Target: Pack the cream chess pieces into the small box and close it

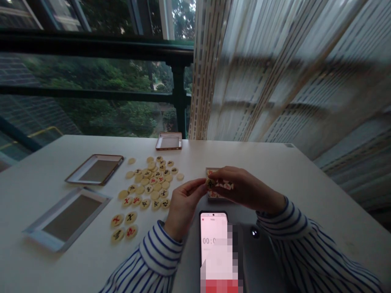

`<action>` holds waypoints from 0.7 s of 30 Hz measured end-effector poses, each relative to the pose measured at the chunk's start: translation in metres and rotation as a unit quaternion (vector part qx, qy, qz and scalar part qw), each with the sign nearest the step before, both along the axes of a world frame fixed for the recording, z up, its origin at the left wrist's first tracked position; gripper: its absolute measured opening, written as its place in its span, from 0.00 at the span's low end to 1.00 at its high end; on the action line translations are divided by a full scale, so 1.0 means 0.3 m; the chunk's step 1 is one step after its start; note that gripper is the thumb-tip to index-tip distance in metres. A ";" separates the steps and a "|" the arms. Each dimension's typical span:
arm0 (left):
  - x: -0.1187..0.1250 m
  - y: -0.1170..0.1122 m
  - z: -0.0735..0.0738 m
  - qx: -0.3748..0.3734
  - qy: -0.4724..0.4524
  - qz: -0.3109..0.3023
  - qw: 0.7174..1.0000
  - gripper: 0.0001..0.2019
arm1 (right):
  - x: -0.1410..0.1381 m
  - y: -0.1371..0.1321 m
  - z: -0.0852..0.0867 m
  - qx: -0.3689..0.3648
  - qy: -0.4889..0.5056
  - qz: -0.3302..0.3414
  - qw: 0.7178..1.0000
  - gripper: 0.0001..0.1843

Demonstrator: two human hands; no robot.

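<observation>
A round xiangqi piece (209, 184) with a black character is pinched between the fingertips of both hands. My left hand (185, 205) is closed on its left edge, thumb and finger pressed together. Around its right side curl the fingers and thumb of my right hand (240, 186). Directly below them is a small open box (217, 199) holding several pieces with red characters, partly covered by my right hand. To the left lies a loose spread of xiangqi pieces (148, 189), some face up in red or black, others blank side up.
A lit phone (214, 244), partly pixelated, lies before me beside a dark object (259, 252). Two open box parts (106, 184) (62, 247) are on the left; a smaller box part (169, 148) is at the far edge. Curtains (259, 81) hang behind the white table (259, 154).
</observation>
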State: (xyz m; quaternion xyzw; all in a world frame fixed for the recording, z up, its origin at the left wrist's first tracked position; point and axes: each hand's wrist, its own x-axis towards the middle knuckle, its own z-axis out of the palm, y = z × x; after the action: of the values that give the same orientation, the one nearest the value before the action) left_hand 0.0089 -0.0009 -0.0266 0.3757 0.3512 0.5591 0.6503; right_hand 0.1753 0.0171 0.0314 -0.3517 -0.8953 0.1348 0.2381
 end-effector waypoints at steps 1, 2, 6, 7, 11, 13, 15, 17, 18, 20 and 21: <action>0.001 0.000 -0.001 -0.001 0.002 0.002 1.000 0.10 | -0.001 -0.001 0.000 0.008 -0.009 0.000 1.000 0.12; 0.001 0.000 -0.003 -0.002 0.004 0.004 1.000 0.10 | -0.001 -0.001 0.000 0.015 -0.018 0.001 1.000 0.12; 0.002 0.001 -0.010 -0.004 0.020 0.013 1.000 0.10 | 0.001 -0.006 0.002 0.028 -0.048 -0.004 0.998 0.12; 0.002 0.000 -0.011 -0.004 0.023 0.014 1.000 0.11 | 0.001 -0.007 0.004 0.030 -0.055 -0.006 0.998 0.12; 0.004 -0.005 -0.007 -0.003 0.038 0.013 0.999 0.11 | 0.004 -0.008 0.011 0.036 -0.085 -0.007 0.996 0.12; 0.005 -0.006 -0.004 -0.004 0.047 0.010 0.999 0.11 | 0.005 -0.007 0.012 0.039 -0.097 -0.006 0.994 0.12; 0.006 -0.006 -0.003 -0.001 0.054 0.008 0.998 0.11 | 0.006 -0.005 0.012 0.042 -0.101 -0.004 0.994 0.12; 0.005 -0.005 -0.003 0.005 0.063 0.006 0.998 0.11 | 0.007 -0.005 0.011 0.044 -0.099 -0.004 0.994 0.12; 0.004 -0.004 -0.004 0.009 0.068 0.007 0.998 0.11 | 0.008 -0.005 0.012 0.043 -0.099 -0.005 0.994 0.12; 0.003 -0.004 -0.007 0.017 0.078 0.010 0.997 0.11 | 0.011 -0.005 0.016 0.042 -0.103 -0.011 0.994 0.12; 0.002 -0.004 -0.009 0.021 0.084 0.013 0.996 0.11 | 0.014 -0.006 0.018 0.041 -0.106 -0.015 0.993 0.12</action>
State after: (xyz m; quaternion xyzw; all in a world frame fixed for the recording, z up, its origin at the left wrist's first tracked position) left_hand 0.0096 -0.0020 -0.0292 0.4302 0.3979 0.5410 0.6032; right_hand 0.1794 0.0154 0.0368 -0.3671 -0.9150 0.0558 0.1579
